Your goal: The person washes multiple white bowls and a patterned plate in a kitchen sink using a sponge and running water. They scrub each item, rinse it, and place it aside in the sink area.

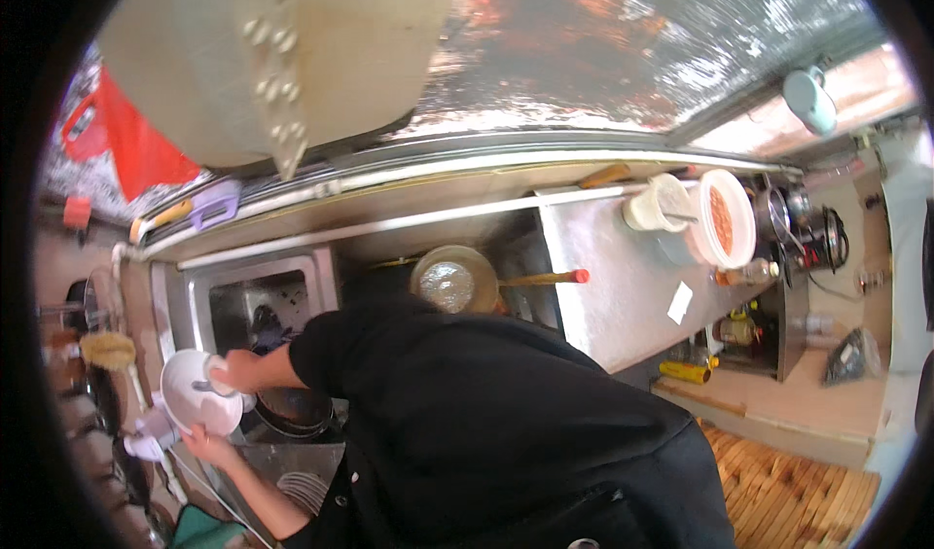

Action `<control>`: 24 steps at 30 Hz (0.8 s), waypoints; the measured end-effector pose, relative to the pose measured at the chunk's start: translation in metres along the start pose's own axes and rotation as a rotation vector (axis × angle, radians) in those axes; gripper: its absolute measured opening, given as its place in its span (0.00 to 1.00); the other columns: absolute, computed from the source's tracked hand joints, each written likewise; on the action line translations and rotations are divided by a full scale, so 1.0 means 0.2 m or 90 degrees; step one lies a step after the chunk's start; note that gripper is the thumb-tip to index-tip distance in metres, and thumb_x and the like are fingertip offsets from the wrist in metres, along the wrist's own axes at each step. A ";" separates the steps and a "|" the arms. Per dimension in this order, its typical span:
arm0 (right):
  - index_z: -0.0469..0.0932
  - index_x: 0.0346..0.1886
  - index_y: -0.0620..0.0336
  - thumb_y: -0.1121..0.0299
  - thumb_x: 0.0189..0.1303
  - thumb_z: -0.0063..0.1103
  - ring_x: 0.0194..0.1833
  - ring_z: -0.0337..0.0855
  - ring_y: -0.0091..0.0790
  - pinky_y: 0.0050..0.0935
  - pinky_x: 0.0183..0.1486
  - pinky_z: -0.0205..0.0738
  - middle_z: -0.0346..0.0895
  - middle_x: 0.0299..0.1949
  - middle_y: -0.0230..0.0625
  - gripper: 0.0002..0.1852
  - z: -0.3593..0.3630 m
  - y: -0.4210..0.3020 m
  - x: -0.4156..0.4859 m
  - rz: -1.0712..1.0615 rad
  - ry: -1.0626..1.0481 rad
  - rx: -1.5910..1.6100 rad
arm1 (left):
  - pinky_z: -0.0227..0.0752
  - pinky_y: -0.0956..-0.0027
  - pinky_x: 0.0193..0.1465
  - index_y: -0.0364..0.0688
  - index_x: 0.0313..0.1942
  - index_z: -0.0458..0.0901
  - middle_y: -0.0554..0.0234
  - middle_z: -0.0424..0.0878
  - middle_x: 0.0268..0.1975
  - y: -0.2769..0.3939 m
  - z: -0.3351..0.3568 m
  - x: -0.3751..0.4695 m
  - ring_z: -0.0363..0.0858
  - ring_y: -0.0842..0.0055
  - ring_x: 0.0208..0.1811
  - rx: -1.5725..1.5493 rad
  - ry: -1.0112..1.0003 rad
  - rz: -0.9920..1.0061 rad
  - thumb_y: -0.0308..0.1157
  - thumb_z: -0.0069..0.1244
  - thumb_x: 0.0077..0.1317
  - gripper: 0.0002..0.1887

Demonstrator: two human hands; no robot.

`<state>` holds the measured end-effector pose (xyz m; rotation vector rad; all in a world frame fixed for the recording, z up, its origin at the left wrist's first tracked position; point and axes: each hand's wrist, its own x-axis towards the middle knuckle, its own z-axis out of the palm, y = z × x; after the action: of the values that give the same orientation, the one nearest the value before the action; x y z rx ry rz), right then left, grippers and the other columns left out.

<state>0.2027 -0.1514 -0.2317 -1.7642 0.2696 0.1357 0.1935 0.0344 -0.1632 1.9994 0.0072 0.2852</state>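
My left hand (207, 445) grips the lower rim of a wide white bowl (191, 399), which is tilted at the left. My right hand (239, 371) holds a small whitish item (217, 375), perhaps a cup or small bowl, over the bowl's upper right side. A short grey shape shows beside that item; blur hides what it is. Beyond my right forearm lies a stainless steel sink basin (259, 305) with dark matter in it. Under my forearms sits a dark round pan (295, 409).
A wok (456, 279) with liquid and a wooden handle (543, 278) stands beside my shoulder. A steel counter (606, 279) carries a white tub (722, 217) of reddish food and a pale container (657, 205). Stacked plates (300, 492) lie by my left forearm. A brush (109, 350) hangs at left.
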 end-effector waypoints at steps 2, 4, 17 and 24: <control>0.83 0.31 0.66 0.38 0.50 0.59 0.34 0.84 0.51 0.46 0.41 0.76 0.82 0.31 0.53 0.33 0.18 0.01 -0.12 0.099 0.004 0.018 | 0.73 0.67 0.40 0.30 0.39 0.76 0.58 0.77 0.36 -0.10 -0.03 -0.10 0.75 0.72 0.35 0.063 0.088 0.012 0.30 0.45 0.59 0.13; 0.82 0.29 0.64 0.39 0.49 0.60 0.32 0.83 0.50 0.45 0.38 0.76 0.82 0.29 0.49 0.30 0.05 -0.03 -0.14 0.009 -0.094 -0.123 | 0.72 0.67 0.43 0.36 0.41 0.78 0.63 0.78 0.37 -0.35 -0.18 -0.13 0.76 0.74 0.38 0.047 -0.070 -0.056 0.30 0.47 0.58 0.12; 0.82 0.32 0.67 0.38 0.61 0.49 0.35 0.83 0.56 0.47 0.37 0.76 0.81 0.31 0.55 0.34 -0.03 -0.16 -0.14 -0.167 -0.211 -0.313 | 0.73 0.69 0.38 0.39 0.54 0.81 0.51 0.79 0.33 0.21 -0.06 -0.43 0.78 0.72 0.31 -0.059 0.191 -0.087 0.28 0.48 0.53 0.25; 0.83 0.34 0.63 0.37 0.58 0.53 0.35 0.83 0.53 0.47 0.38 0.75 0.82 0.31 0.51 0.32 0.08 -0.33 -0.13 -0.427 -0.290 -0.402 | 0.71 0.72 0.37 0.34 0.44 0.84 0.63 0.82 0.28 0.21 -0.19 -0.53 0.78 0.78 0.32 -0.153 0.079 -0.392 0.29 0.46 0.54 0.17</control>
<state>0.1949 -0.1203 -0.1669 -2.2799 -0.7706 0.1400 0.0774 0.0353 -0.1315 1.6459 0.6263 0.0077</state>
